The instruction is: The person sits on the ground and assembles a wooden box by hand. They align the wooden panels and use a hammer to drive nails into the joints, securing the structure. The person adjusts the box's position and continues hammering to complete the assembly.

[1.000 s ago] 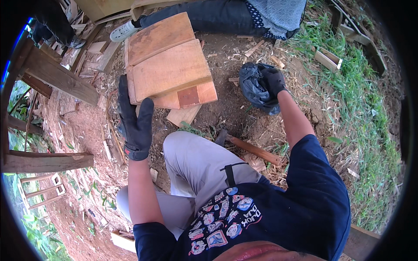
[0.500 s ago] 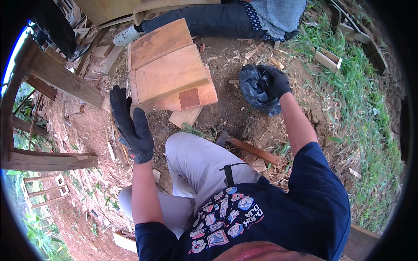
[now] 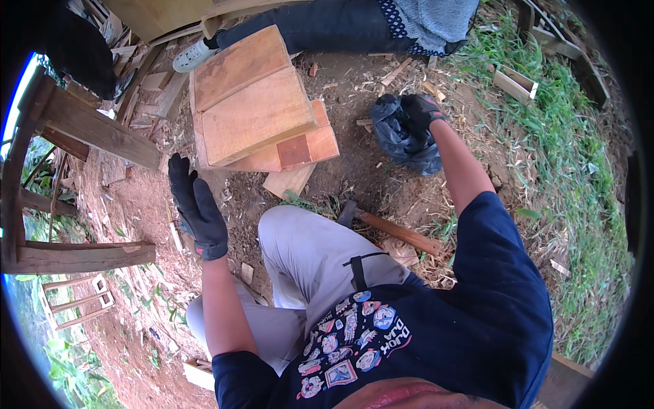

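My left hand (image 3: 199, 215), in a black glove, is held up beside the left edge of a stack of wooden boards (image 3: 259, 126). Its fingers are stretched out and nothing is in it. My right hand (image 3: 421, 112), also gloved in black, reaches into the mouth of a crumpled black plastic bag (image 3: 412, 150) on the soil. The bag hides its fingertips, so their grip does not show. The boards form a low block with stepped layers and a darker reddish patch. Between my leg and the bag lies a hammer (image 3: 398, 233) with a wooden handle.
Beyond the boards stretches another person's leg (image 3: 306, 31) in dark trousers. A wooden frame (image 3: 88, 255) stands at the left. Wood scraps litter the soil, one small piece (image 3: 289, 180) by the stack. A small wooden box (image 3: 514, 83) sits in the grass at the right.
My right hand has shifted slightly up and left at the bag's mouth, its wrist turning. My left hand has moved slightly down and left, its thumb closer to the fingers.
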The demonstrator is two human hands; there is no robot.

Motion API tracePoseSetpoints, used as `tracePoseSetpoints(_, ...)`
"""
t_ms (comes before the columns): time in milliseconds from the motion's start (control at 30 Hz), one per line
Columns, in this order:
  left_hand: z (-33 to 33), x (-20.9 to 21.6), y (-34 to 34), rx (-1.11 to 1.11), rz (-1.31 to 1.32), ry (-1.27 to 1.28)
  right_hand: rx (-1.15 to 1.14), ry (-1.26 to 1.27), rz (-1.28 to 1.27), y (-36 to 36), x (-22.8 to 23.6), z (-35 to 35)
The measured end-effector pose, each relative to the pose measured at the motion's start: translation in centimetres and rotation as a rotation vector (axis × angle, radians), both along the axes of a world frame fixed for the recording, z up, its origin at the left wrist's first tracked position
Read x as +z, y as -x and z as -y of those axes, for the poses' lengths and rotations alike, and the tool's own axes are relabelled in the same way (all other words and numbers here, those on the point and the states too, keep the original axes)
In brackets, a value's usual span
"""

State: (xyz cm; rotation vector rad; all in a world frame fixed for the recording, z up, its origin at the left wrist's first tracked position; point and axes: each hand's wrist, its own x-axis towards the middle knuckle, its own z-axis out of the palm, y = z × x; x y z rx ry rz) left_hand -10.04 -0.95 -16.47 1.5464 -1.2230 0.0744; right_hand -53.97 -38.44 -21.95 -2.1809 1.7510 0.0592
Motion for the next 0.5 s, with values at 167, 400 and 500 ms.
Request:
tracePoseSetpoints(167,0.3,-0.8,-0.5,-0.007,-0.072,0.002,0.006,0.127,-0.153,-1.3,-2.8,1.0)
tracePoseSetpoints(400,-0.1,-1.4,-1.5,-0.022,-0.072,-0.064,-0.142,0.176,-0.045,-3.8,-1.9,-1.4)
tracePoseSetpoints(500,-0.2,-1.7,-1.6,-0.02,-0.099,-0.091,-0.108,0.126,0.023,-3.3,-0.1,-2.5)
